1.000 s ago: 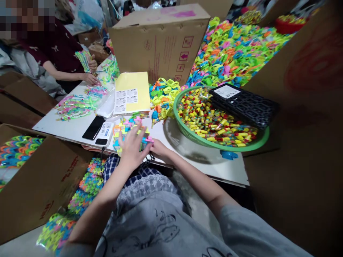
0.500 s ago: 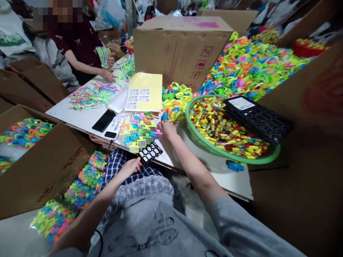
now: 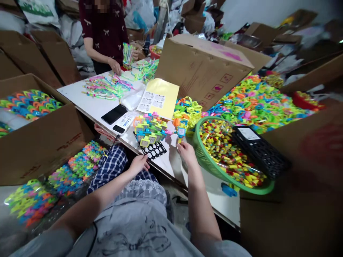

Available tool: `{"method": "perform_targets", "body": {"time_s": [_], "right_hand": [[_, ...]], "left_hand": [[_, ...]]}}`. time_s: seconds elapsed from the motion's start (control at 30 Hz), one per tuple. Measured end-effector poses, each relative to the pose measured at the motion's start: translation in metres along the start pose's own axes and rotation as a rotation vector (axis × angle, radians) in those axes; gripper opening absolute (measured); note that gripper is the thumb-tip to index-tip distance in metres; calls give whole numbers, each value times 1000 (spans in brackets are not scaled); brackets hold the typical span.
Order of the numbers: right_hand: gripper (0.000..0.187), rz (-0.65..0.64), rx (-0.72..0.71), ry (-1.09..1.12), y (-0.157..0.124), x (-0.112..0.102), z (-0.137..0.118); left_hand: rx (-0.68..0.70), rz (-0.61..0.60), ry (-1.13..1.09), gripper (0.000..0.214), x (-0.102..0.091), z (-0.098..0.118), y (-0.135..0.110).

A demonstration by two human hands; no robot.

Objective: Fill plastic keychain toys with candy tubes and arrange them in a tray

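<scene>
My right hand [image 3: 187, 152] is closed on a small blue and yellow plastic toy piece [image 3: 180, 132], held upright just right of the black grid tray [image 3: 154, 150]. The tray lies at the white table's near edge and its far part is filled with several coloured toy pieces [image 3: 148, 128]. My left hand [image 3: 138, 164] rests at the tray's near corner above my lap, its fingers curled and touching the tray's edge. A heap of loose yellow and green pieces [image 3: 187, 110] lies just behind my right hand.
A green basket [image 3: 206, 162] of small yellow and red items carries a stack of black trays [image 3: 258, 150]. A phone [image 3: 114, 114], a yellow label sheet [image 3: 159, 97] and a large cardboard box [image 3: 203, 67] are on the table. Another person [image 3: 107, 32] works at the far end. Boxes of coloured pieces [image 3: 26, 107] stand left.
My right hand reached to the loose heap and came back holding a blue piece. My left hand dropped from the top of the tray to its near corner. The camera view swung left.
</scene>
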State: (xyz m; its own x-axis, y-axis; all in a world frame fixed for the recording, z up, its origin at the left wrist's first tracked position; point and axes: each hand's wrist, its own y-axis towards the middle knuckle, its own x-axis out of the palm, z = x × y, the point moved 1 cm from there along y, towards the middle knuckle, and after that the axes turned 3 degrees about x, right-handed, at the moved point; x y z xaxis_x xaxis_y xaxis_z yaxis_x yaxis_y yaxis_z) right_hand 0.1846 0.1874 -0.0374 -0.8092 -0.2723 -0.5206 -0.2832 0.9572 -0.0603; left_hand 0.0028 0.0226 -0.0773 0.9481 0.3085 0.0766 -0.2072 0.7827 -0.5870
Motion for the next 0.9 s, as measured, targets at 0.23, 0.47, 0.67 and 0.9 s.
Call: {"method": "perform_targets", "body": {"time_s": [0.23, 0.47, 0.67, 0.9], "right_hand": [[29, -166, -26, 282, -59, 51, -19], [22, -272, -256, 116, -52, 98, -27], [21, -249, -429, -43, -49, 108, -20], [20, -238, -524, -151, -48, 114, -7]], "left_hand": [[-3, -45, -57, 46, -4, -2, 14], [68, -58, -67, 40, -3, -6, 19], [147, -50, -14, 34, -5, -6, 17], [291, 41, 216, 31, -12, -6, 3]]}}
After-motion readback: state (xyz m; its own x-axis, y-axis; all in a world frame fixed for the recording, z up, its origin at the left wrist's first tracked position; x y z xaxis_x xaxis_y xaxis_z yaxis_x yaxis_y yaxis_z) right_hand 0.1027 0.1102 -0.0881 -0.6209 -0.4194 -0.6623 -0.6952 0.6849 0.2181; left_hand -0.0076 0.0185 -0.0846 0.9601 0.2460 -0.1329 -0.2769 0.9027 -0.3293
